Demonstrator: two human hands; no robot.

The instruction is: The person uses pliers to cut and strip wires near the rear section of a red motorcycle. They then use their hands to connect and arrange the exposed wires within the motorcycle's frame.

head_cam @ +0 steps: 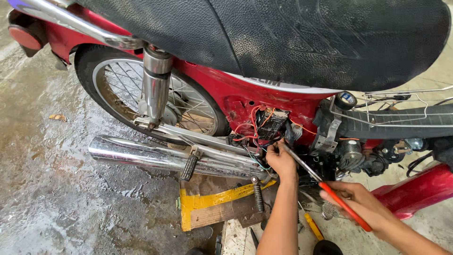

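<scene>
At frame centre, the left hand (281, 160) pinches wires (252, 127) beside the exposed electrical box (273, 123), steadying them. The right hand (361, 203), lower right, has its grip clenched around a red-handled screwdriver (330, 191) angled into the motorcycle (226, 92).

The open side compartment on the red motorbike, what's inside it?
Inside the side compartment: tangled red and orange wires around a dark boxy part. The left hand and screwdriver tip cover its lower edge; anything deeper is hidden.
</scene>
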